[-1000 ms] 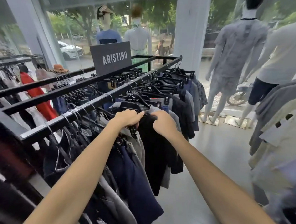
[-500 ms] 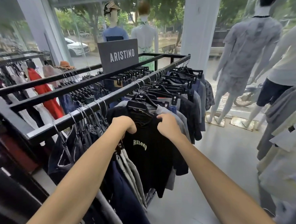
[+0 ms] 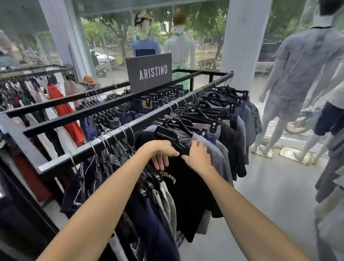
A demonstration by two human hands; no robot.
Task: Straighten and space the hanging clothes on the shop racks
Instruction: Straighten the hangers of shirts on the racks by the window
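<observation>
Black T-shirt (image 3: 186, 191) with a pale chest print, on a black hanger (image 3: 167, 134) at frame centre, hung from the near rail (image 3: 116, 133). Bunched into a dark wad a second ago; since opened flat, print facing out. Pressed on the chest by the left hand (image 3: 162, 152), fingers straight and pointing down, nothing pinched. Covered at the far shoulder by the right hand (image 3: 197, 156), fingers draped toward the grey shirt (image 3: 217, 153) just behind; pinching fabric or merely resting, cannot tell. Both hands drawn in from shoulders to collar. Judged nearly straightened; spacing from the crowded dark garments (image 3: 111, 167) at lower left probably next. Further out, ARISTINO sign (image 3: 149, 75) upper centre, mannequins (image 3: 298, 76) at right.
</observation>
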